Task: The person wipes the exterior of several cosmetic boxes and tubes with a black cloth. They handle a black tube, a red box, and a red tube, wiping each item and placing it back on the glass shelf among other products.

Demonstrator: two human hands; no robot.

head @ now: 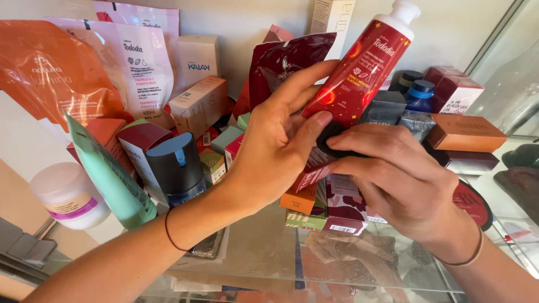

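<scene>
Both hands are up on the red lotion bottle (359, 70), and it is the bottle's tilt that matters here. Its long axis runs on a diagonal, white cap (400, 14) high toward the upper right, base low toward the centre, so the bottle leans away from the person and to the right.

The left hand (275, 146) comes in from the lower left and wraps the bottle's lower body, fingers spread across the front and thumb pressed near the base; it is grasping the bottle. The right hand (404, 174) comes in from the lower right and sits just under the base, fingertips pinched on a small dark round piece (331, 140) touching the bottle's bottom end. Whether that piece belongs to the bottle, I cannot tell.

So the base end is the near end for both hands, the cap end is well out of reach of either, and the left hand carries the bottle's body.

Below, the glass shelf (264, 247) is crowded: a dark red pouch (281, 62) just behind the left fingers, a green tube (109, 174) and a white jar (67, 193) at the left, a dark cylindrical bottle (175, 165) between them, small boxes (323, 210) beneath the hands, a copper box (463, 132) to the right.
</scene>
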